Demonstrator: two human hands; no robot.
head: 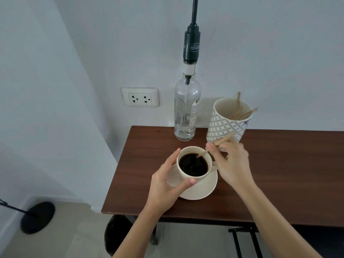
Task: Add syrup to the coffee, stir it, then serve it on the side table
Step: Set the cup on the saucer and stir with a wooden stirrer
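Note:
A cream cup (188, 176) full of black coffee (193, 164) stands on a cream saucer (202, 190) on the dark wooden table (279, 174). My left hand (165, 183) wraps the cup's left side, thumb on its near wall. My right hand (230, 162) pinches a wooden stir stick (223, 140) whose lower end dips into the coffee at the far rim. Behind the cup, against the wall, stands a clear syrup bottle (186, 108) with a tall black pump.
A patterned cup (223, 125) holding several wooden stir sticks stands at the back, right of the bottle. A wall socket (140, 97) is left of the bottle. The table's left edge drops to the floor, where a black round base (38, 216) sits.

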